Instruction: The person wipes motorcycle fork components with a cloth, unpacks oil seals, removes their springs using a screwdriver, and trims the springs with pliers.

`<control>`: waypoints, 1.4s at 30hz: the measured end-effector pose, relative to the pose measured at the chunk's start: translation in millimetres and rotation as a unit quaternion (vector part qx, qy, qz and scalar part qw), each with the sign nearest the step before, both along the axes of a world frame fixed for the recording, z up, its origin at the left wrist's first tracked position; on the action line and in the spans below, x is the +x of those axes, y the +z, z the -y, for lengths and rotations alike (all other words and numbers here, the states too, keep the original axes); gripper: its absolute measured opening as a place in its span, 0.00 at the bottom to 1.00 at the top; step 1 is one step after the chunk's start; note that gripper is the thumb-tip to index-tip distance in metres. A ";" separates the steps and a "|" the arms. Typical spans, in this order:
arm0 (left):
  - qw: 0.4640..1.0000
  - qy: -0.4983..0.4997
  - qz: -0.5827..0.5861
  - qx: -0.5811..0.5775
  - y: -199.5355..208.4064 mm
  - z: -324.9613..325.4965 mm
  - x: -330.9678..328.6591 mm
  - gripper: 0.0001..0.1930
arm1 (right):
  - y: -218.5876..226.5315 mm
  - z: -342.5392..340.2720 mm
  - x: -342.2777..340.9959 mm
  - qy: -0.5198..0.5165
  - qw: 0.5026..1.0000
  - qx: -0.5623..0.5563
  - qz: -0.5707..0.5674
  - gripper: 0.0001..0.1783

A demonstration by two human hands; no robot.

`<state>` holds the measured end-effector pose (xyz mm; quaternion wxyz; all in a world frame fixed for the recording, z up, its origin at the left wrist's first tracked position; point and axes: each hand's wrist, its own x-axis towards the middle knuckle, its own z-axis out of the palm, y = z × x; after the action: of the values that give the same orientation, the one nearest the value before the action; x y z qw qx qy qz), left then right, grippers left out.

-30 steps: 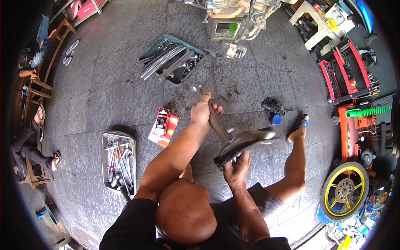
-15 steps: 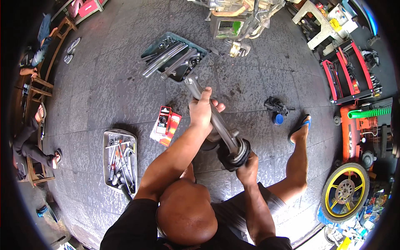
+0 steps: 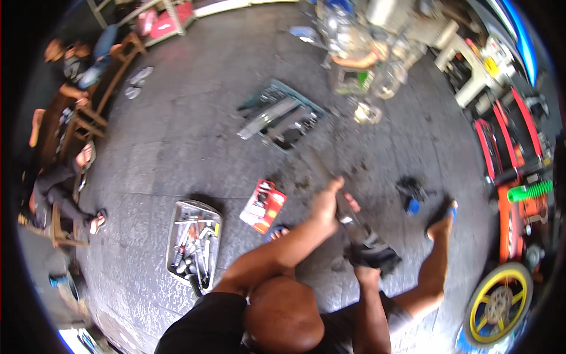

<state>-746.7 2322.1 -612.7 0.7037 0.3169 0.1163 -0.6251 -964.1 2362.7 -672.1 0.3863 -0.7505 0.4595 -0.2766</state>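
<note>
A grey metal motorcycle fork leg (image 3: pixel 350 223) slants in front of me, blurred by motion. My left hand (image 3: pixel 328 205) is wrapped round its middle, with the thumb along the tube. At the lower end, dark cloth-like material (image 3: pixel 375 257) surrounds the leg, and my right hand (image 3: pixel 367 276) is closed there from below. Most of the right fingers are hidden. Beyond the upper end, a dark green tray (image 3: pixel 315 109) holds metal tubes (image 3: pixel 269 118) and small parts.
A grey tool tray (image 3: pixel 173 236) lies left of my arm, near a red and white package (image 3: pixel 263 205). A dark rag (image 3: pixel 411 189) and a blue cap (image 3: pixel 413 206) lie right. An engine (image 3: pixel 359 50) stands ahead, a yellow wheel (image 3: pixel 476 295) at right; people sit on a bench at left.
The whole view has shifted, so the trays and package appear lower and further right. Both hands keep their hold on the fork leg, which is now blurred.
</note>
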 end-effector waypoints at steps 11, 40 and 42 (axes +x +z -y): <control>0.998 -0.012 -0.005 -0.066 -31.3 3.6 3.3 0.11 | -4.8 15.7 29.8 -0.048 0.953 0.195 0.228 0.14; 0.982 -0.052 0.068 0.170 -68.7 6.7 -27.4 0.27 | 50.1 171.6 -52.7 -0.312 0.880 -0.346 0.093 0.17; 0.991 -0.067 -0.040 0.106 -68.5 5.3 -17.0 0.25 | 30.5 148.0 -51.3 -0.290 0.871 -0.385 0.095 0.16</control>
<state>-763.7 2316.8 -681.1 0.6172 0.3716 0.1883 -0.6674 -1015.4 2214.7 -641.6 0.0110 -0.6431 0.4748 -0.6007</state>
